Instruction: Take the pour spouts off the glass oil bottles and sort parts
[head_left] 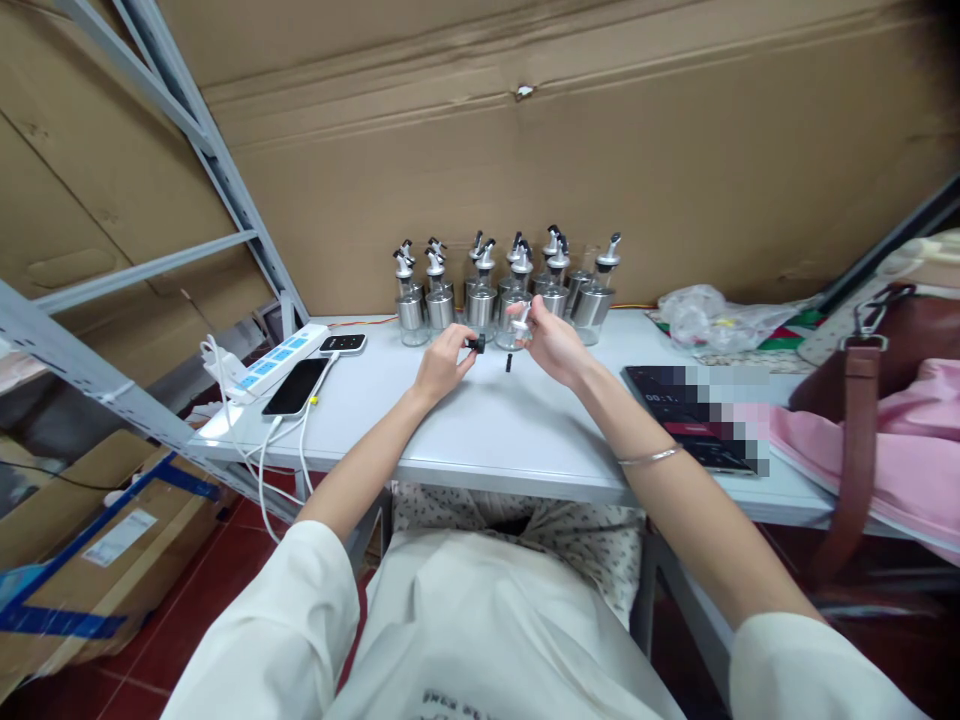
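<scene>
Head view: a black cap (477,344) was held by the left hand (441,362) just above the surface (450,445), the thumb and forefinger closed on its side, a grip seemingly chosen so that one end was left exposed toward the other hand. A pale spout (523,323) was pinched between the fingers of the right hand (556,343), roughly upright; its lower end could not be made out against the glass behind it. The two parts were kept apart but near each other, probably so that both could be watched at once. Between the hands, a small black tube (509,362) was left lying on the surface, apparently within easy reach of either. Bottles (482,302) with steel sleeves and silver-and-black pourers were stood in close rows at the back, near the cardboard (450,150), presumably to be kept out of the way of the forearms. At the left, a phone (296,388) was laid beside a power strip (279,362), likely because of its short cable. At the right, a tablet (679,415) was set flat beside the right forearm, its lit digits turned upward, seemingly to be read at a glance.
</scene>
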